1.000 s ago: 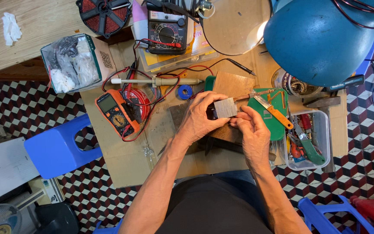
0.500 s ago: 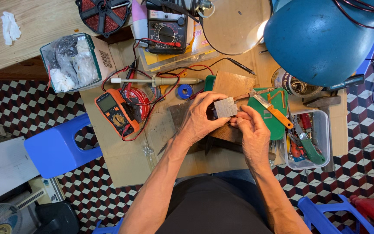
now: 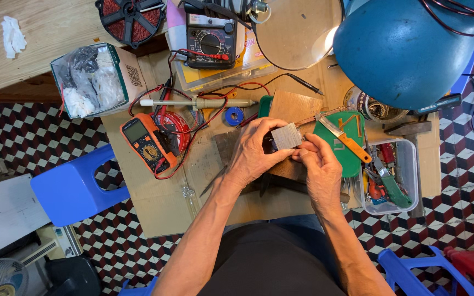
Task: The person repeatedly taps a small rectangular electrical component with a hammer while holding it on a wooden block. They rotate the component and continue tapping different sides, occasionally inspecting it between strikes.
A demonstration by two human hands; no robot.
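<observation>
Both my forearms reach forward and converge. My left hand (image 3: 256, 153) is curled, fingers wrapped and thumb pressed inward in a grip. My right hand (image 3: 320, 170) sits just beside it, fingertips (image 3: 302, 155) pinched and touching the left hand's fingers.

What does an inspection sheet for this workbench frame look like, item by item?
Surface: cardboard-covered bench, crowded.
Job's things: small grey metal block with a dark part, held between both hands above the bench.
Clutter: orange multimeter, black analog meter, soldering iron, orange-handled knife, clear tub of tools, box of bags, wire spool.
Grippers: left hand and right hand both grip the block.
Cables: red and black leads loop across the bench.
Surroundings: blue lamp, blue stool, patterned floor tiles.
</observation>
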